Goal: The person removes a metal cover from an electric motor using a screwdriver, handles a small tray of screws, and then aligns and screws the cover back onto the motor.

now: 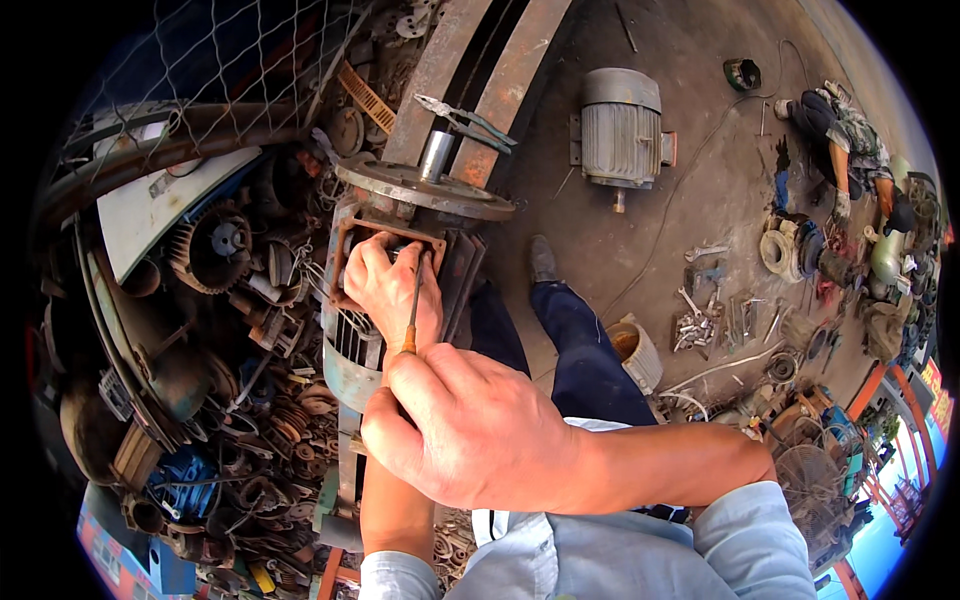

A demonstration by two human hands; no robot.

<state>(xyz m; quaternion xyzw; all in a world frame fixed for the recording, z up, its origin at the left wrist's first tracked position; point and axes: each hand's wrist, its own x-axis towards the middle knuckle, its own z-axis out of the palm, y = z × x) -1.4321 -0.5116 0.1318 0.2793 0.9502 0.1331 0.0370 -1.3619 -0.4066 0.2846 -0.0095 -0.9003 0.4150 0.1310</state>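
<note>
A motor [352, 378] with a pale blue-grey end lies in front of me, its round rusty flange [475, 203] and bright shaft [436, 155] at the far end. On its upper side is an open, rust-brown terminal box [437, 250]. My left hand [385, 295] reaches into that box with its fingers curled and pressed together; what they hold is hidden. My right hand [480, 430] crosses over the left forearm, closed around a screwdriver [412, 325]. The screwdriver's thin shaft runs along the left hand into the box, where its tip is hidden.
Pliers [468, 122] lie across rusty steel beams [430, 95] beyond the flange. Scrap metal parts [285, 400] heap up at left. Another grey motor [622, 125], wrenches [695, 325] and a whitish bucket [640, 358] stand on the floor. A person [850, 140] works at far right.
</note>
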